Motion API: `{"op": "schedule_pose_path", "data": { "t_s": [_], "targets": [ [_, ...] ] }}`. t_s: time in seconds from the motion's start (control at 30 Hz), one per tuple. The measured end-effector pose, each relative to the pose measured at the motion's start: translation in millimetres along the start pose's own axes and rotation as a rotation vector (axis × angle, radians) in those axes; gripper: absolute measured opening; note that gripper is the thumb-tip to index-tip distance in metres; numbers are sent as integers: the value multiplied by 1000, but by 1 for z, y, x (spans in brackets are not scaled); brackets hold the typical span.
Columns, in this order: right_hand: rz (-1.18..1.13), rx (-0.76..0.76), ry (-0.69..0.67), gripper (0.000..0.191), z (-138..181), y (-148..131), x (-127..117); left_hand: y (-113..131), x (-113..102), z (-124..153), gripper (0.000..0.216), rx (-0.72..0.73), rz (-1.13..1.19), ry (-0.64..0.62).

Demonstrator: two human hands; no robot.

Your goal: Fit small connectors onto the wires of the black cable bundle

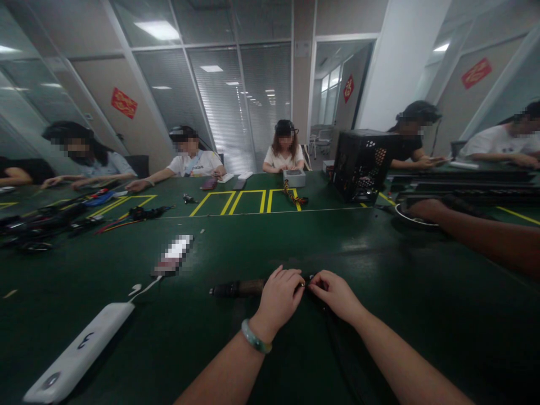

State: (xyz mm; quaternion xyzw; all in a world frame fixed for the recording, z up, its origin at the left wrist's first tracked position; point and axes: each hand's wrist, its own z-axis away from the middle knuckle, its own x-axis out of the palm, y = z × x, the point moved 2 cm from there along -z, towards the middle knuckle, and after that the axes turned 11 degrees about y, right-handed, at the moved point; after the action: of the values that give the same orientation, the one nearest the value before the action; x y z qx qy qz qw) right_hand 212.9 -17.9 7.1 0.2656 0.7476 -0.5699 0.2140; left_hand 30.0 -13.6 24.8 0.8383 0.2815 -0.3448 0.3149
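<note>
A dark cylindrical tool (242, 288) with a brownish middle and a narrow metal tip lies on the green table, its tip toward the left. My left hand (280, 295), with a green bangle (255, 336) at the wrist, is closed over its right-hand end. Close beside it, my right hand (337, 293) pinches finger and thumb together at the tool's rear. A tiny brass-coloured spot shows between the two hands; what the right fingertips hold is too small to tell. A dark cable or strap (341, 349) runs from there toward me, partly under my right forearm.
At left lie a white power bank (80, 351) and a phone (174, 254) joined by a cord. Bundled cables (54, 219) lie farther left. A black computer case (363, 166) and a grey box (294, 178) stand at the far side. Another person's arm (476, 230) reaches in from the right.
</note>
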Motion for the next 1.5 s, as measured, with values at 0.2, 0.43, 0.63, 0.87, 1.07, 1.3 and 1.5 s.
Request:
{"op": "schedule_pose_path", "data": {
  "t_s": [0.2,0.43,0.63,0.87,1.07,1.3,1.5],
  "targets": [
    [1,-2,-5,15,0,0,0,1,-2,0,11,6,9,-8],
    [7,0,-1,16,0,1,2,4,-4,-2,18,9,-12,-20],
    [8,-27,23,15,-1,2,3,3,-3,-1,13,7,-12,-19],
    [6,-19,17,13,0,3,3,3,-2,0,11,13,-19,-9],
    [6,-7,8,13,-1,1,3,4,-4,-1,9,-1,-18,-15],
    [16,-16,13,12,0,-4,1,9,-10,-3,9,-31,-11,-22],
    [22,-17,0,15,0,-5,1,7,-9,-3,14,-36,-12,-45]
  ]
}}
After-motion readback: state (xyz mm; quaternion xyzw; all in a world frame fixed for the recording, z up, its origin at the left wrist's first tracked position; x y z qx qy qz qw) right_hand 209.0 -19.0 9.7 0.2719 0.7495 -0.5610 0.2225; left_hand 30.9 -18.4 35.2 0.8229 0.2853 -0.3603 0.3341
